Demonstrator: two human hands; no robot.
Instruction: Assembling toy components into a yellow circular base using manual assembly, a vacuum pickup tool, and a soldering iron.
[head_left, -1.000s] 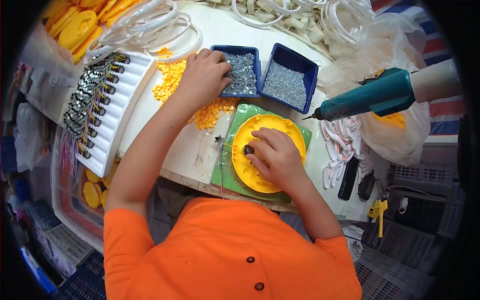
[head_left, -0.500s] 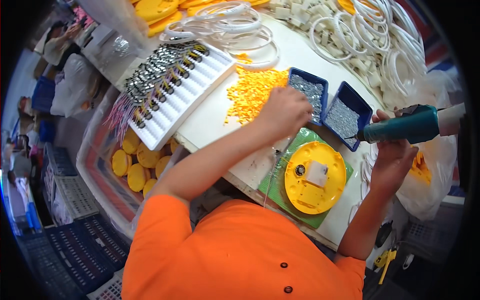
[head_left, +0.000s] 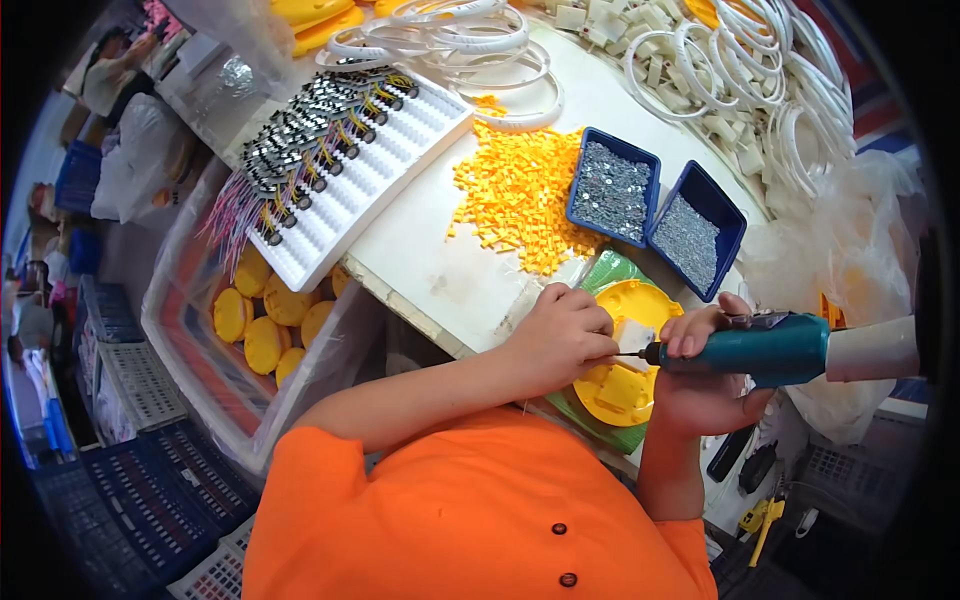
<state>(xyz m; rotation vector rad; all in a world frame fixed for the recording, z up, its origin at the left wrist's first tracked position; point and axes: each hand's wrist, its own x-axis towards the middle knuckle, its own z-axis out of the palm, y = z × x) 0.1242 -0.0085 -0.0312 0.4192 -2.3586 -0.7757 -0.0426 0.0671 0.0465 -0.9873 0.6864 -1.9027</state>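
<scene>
My right hand grips a teal electric screwdriver held level, its thin bit aimed left. At the bit's tip, my left hand has its fingertips pinched together; whatever they hold is too small or hidden to make out. Both hands are above a round yellow plastic housing, which carries a small white block and lies on a green mat. The left hand and the screwdriver cover part of the housing.
Beyond the housing stand two blue trays of small metal parts. Left of them spreads a heap of small orange-yellow pieces. A white foam tray bears wired components. White rings lie behind; a bin holds yellow housings.
My left hand has come back from the blue tray of metal parts to above the housing. My right hand has brought the screwdriver left and nearer, its bit meeting the left fingertips.
</scene>
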